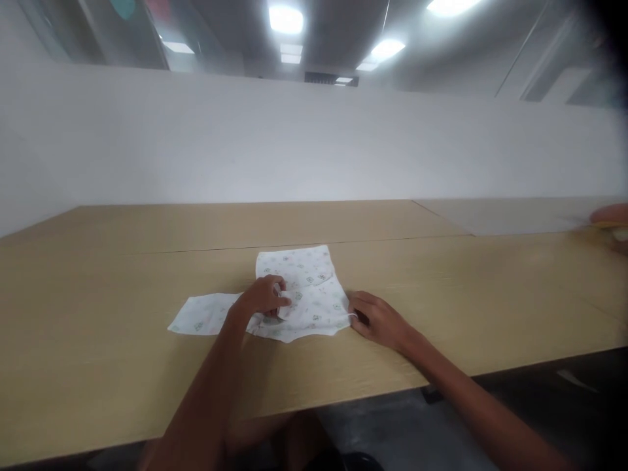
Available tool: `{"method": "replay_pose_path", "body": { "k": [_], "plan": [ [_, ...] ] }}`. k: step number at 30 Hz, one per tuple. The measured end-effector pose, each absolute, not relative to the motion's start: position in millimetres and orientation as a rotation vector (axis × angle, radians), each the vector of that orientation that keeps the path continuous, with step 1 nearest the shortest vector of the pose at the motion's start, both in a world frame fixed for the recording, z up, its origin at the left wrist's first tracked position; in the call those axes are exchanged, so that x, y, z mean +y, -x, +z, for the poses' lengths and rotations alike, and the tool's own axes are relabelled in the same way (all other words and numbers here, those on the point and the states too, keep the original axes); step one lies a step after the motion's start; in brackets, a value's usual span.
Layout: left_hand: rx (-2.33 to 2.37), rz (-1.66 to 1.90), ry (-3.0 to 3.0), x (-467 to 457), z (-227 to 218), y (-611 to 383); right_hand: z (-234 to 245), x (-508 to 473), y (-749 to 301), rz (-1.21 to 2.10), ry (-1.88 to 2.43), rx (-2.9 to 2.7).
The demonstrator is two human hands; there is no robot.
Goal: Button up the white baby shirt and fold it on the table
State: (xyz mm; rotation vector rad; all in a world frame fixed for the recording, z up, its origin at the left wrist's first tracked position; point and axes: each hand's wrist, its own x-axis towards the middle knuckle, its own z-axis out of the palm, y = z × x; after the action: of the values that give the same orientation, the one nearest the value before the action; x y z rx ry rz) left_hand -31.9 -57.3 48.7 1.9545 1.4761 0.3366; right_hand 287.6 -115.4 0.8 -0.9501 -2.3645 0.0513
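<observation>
- Head view: you sit at a pale wooden table, both forearms reaching in from the near edge.
- On the table in front of you, between your hands, lies a white cloth with small printed figures. It is spread mostly flat, with a crease running across it, probably so that its edges are easy to get at.
- A narrower strip of the same print reaches out to the left; your forearm and hand cover the place where it would join.
- Your left hand is clamped on the cloth, thumb and fingers pinching a raised fold left of its middle. The pinch seems meant to control that layer without dragging the rest.
- Your right hand rests on the table, fingers curled against the cloth's right edge, likely to steady it against sliding. Whether they grip it, you cannot tell from here.
- Your hands are well apart, one at each side of the main panel, which probably helps keep it taut.
- Beyond the table stands a white wall; at the far right edge is a blurred shape, too smeared to name.
</observation>
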Motion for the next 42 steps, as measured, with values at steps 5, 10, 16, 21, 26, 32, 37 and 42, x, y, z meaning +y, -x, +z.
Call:
{"method": "replay_pose_path", "body": {
  "k": [5, 10, 16, 21, 26, 32, 37, 42],
  "plan": [
    [1.436, 0.311, -1.893, -57, 48, 34, 2, -119, -291, 0.054, 0.922, -2.377],
    [1.434, 0.308, -1.933, -56, 47, 34, 4, -122, -290, -0.036, 0.841, -2.415],
    [1.465, 0.297, -1.961, -59, 54, 36, 14, -124, -291, 0.07, 0.793, -2.41],
    [1.518, 0.318, -2.035, -56, 55, 45, 30, -116, -283, 0.119, 0.743, -2.342],
    [1.529, 0.696, -2.301, -56, 55, 36, 37, -88, -243, 0.122, 0.73, -2.343],
    [1.258, 0.307, -2.034, -72, 54, 12, 15, -63, -204, 0.09, 1.038, -2.466],
    [1.266, 0.203, -2.038, -77, 61, 14, 3, -67, -211, -0.032, 1.066, -2.52],
    [1.315, 0.218, -1.994, -76, 62, 22, 2, -66, -221, -0.012, 0.972, -2.537]
  ]
}}
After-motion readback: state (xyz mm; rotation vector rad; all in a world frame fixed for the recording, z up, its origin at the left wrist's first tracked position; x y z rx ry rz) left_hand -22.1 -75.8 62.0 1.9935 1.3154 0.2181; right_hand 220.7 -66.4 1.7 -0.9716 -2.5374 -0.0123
